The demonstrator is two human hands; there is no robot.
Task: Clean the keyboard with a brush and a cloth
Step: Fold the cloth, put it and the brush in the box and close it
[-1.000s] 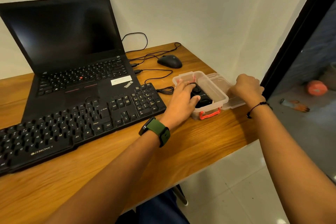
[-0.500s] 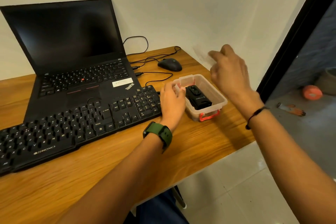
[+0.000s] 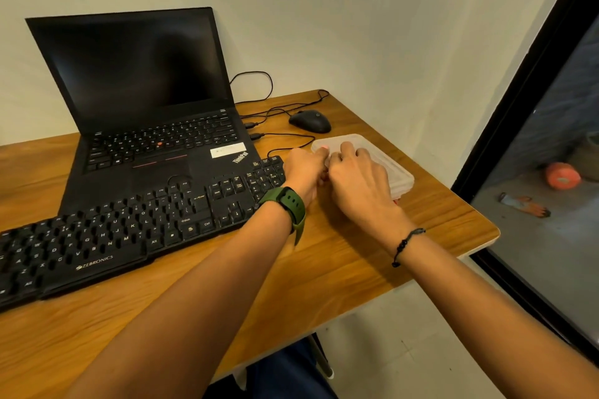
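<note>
both hands [image 3: 334, 172] on lidded plastic box [image 3: 393, 168], beside keyboard [image 3: 129, 230]

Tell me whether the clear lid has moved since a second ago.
Yes. The lid lay on the table to the right of the plastic box; now it sits on top of the box, nearer the mouse, under both hands.

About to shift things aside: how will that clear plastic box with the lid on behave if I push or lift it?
The clear plastic box looks thin-walled and small, so probably light and apt to slide on the smooth wooden desk. It is low and flat, so unlikely to tip. Whether the lid is latched cannot be told under both hands; it might pop off.
</note>
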